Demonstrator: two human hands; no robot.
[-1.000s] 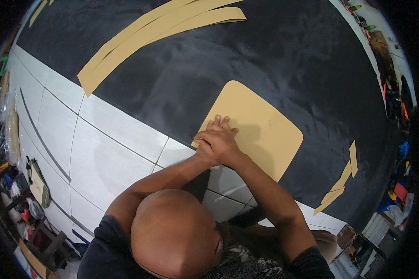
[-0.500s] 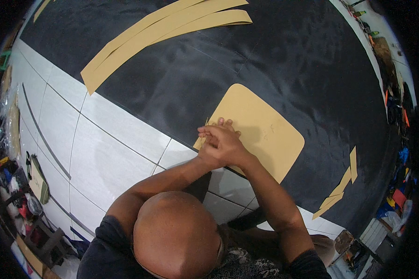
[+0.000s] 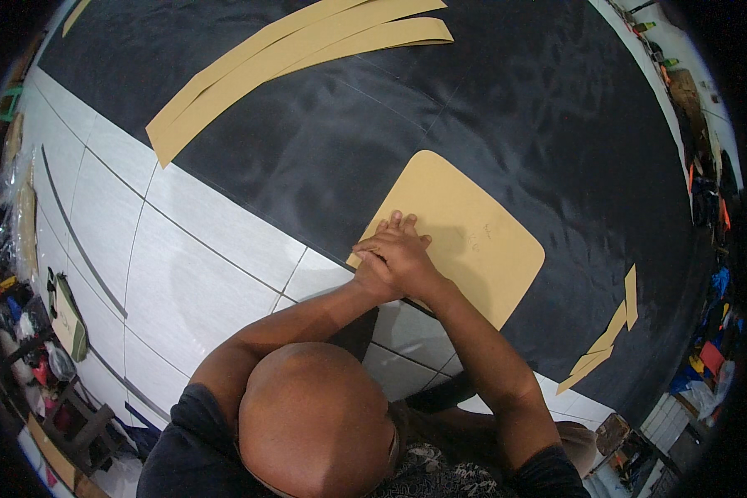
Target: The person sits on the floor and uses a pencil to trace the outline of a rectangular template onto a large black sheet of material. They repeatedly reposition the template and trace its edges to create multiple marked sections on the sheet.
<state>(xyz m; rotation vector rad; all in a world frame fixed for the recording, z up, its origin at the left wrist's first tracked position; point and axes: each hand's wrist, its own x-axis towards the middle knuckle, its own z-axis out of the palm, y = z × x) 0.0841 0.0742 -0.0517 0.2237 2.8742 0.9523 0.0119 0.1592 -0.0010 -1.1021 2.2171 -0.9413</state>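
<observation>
My left hand (image 3: 407,222) lies flat with fingers spread on a tan cardboard sheet (image 3: 481,228) with rounded corners. The sheet rests on black, slightly glossy material (image 3: 556,149), by its near-left edge. Crossing on top of the left hand is my right hand (image 3: 398,251), its fingers pressed together and pointing left over the sheet's left edge. Whatever those fingers hold, if anything, is hidden. Faint marks show on the cardboard to the right of the hands.
Long tan cardboard strips (image 3: 266,62) lie across the far left of the black material. Smaller tan strips (image 3: 599,340) lie at right. White floor tiles (image 3: 199,241) border the material. A green-and-black pouch (image 3: 68,324) and assorted clutter line the left side; more clutter (image 3: 710,357) lines the right.
My right hand has come down slightly along the sheet's left edge, and its fingers sit closer together over the left hand. The left hand stays on the cardboard.
</observation>
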